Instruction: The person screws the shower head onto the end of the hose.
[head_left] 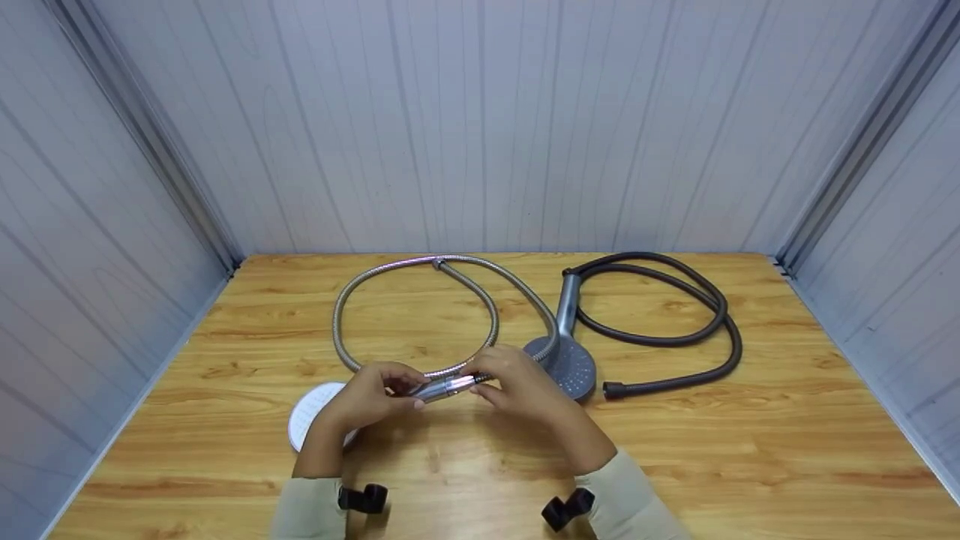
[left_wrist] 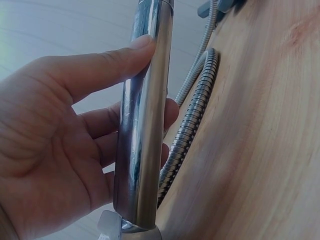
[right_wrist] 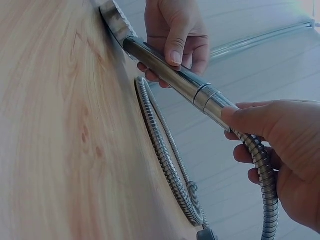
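My left hand grips the chrome handle of a hand shower, thumb on one side and fingers round the other. The shower's round white face lies partly behind the left wrist, low over the table. With thumb and fingers, my right hand pinches the chrome end fitting of a silver metal hose. This fitting sits in line with the handle and meets its end, with a thin seam between them. The rest of the hose loops on the table behind both hands.
A second, grey shower head lies face up just right of my right hand. Its dark hose coils to the right on the wooden table. Pale panel walls close in the back and sides.
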